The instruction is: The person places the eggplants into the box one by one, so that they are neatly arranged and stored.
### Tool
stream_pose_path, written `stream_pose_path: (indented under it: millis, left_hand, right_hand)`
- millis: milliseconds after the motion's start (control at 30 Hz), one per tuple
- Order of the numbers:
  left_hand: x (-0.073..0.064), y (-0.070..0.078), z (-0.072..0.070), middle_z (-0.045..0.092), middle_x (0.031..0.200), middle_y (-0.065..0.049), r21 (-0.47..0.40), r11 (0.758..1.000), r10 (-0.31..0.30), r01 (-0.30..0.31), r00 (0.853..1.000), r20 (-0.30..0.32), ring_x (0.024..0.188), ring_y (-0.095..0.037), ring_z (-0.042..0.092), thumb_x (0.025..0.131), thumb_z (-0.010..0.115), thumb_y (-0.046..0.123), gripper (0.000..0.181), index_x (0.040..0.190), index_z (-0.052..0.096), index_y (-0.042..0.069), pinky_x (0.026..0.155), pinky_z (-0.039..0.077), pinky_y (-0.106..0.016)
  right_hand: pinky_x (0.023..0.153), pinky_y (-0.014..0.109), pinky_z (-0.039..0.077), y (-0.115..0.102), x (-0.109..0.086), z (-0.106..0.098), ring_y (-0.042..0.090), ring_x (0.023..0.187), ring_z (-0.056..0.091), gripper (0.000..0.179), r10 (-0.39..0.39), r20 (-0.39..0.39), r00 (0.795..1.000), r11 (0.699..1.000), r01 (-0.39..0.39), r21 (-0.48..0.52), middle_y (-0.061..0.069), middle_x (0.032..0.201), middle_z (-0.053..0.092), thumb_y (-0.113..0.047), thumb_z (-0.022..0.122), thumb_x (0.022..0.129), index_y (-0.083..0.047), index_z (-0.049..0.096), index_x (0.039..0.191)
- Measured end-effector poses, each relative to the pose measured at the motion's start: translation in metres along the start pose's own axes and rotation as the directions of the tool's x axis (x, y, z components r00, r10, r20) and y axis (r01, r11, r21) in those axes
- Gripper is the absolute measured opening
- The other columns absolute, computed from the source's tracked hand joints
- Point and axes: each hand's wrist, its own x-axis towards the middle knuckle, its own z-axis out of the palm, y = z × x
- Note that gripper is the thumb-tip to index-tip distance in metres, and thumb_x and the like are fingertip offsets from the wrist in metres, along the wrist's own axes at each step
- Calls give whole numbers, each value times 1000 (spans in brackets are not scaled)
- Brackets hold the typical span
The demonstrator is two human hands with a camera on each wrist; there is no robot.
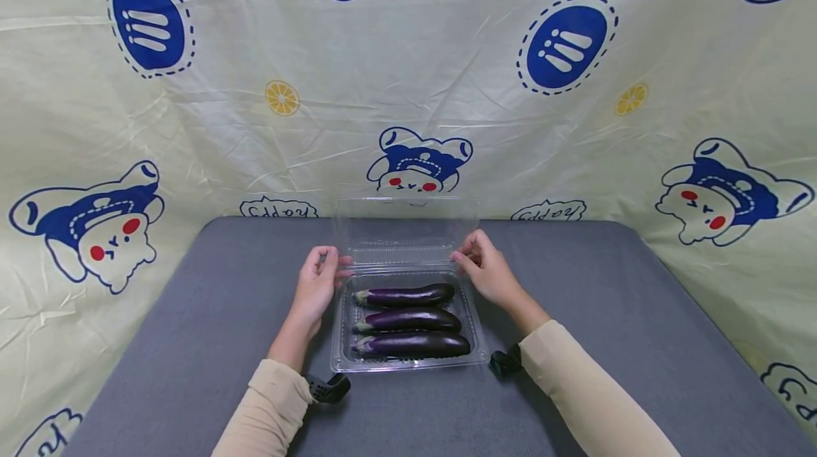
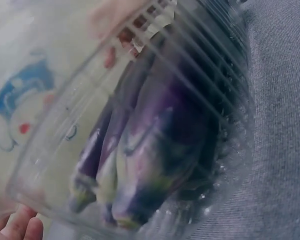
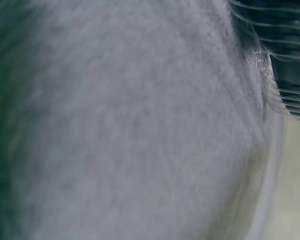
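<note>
A clear plastic clamshell box sits on the table with its hinged lid raised at the back. Three dark purple eggplants lie side by side in the base, stem ends to the left. My left hand holds the lid's lower left edge near the hinge, its fingertips showing through the plastic. At the opposite edge, my right hand pinches the lid's lower right corner between thumb and fingers. In the left wrist view, left fingers are beside the box's corner; the right wrist view shows no fingers.
The grey cloth-covered table extends to both sides of the box. Behind it hangs a pale printed curtain with blue cartoon figures. A black wrist device is strapped at the left cuff, and another black device at the right cuff.
</note>
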Motion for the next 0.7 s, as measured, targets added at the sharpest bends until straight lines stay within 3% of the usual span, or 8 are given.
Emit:
stream_pose_path:
  millis: [233,400,533,700]
  left_hand:
    - [-3,5,-2,64,128,-16,21,999,-37,36,999,19,113,-29,67,107,32,47,46,116,53,6,86,47,-30]
    - [-6,7,-6,60,135,-20,25,998,-54,52,995,88,121,-33,62,109,30,38,41,120,49,4,99,44,-39]
    - [-10,10,-8,53,141,-23,22,998,-53,50,987,150,128,-37,56,108,29,36,41,125,46,3,110,35,-49]
    - [-14,11,-9,50,142,-24,46,997,-67,59,981,181,131,-38,52,106,30,35,42,128,46,3,108,36,-47]
  right_hand:
    - [71,33,51,-3,-7,-4,24,80,70,13,-5,7,1000,999,5,-46,13,105,74,-16,60,100,-8,50,99]
    - [72,28,52,-2,-12,-8,19,84,70,12,-3,9,1000,998,3,-56,13,107,74,-17,63,98,-7,56,97]
    - [74,26,53,-2,-16,-11,18,89,69,15,11,22,1000,996,-9,-90,11,107,74,-22,64,98,-6,66,98]
    - [74,26,53,0,-23,-14,16,90,67,20,46,31,998,992,-42,-122,6,105,72,-27,65,97,-10,69,107]
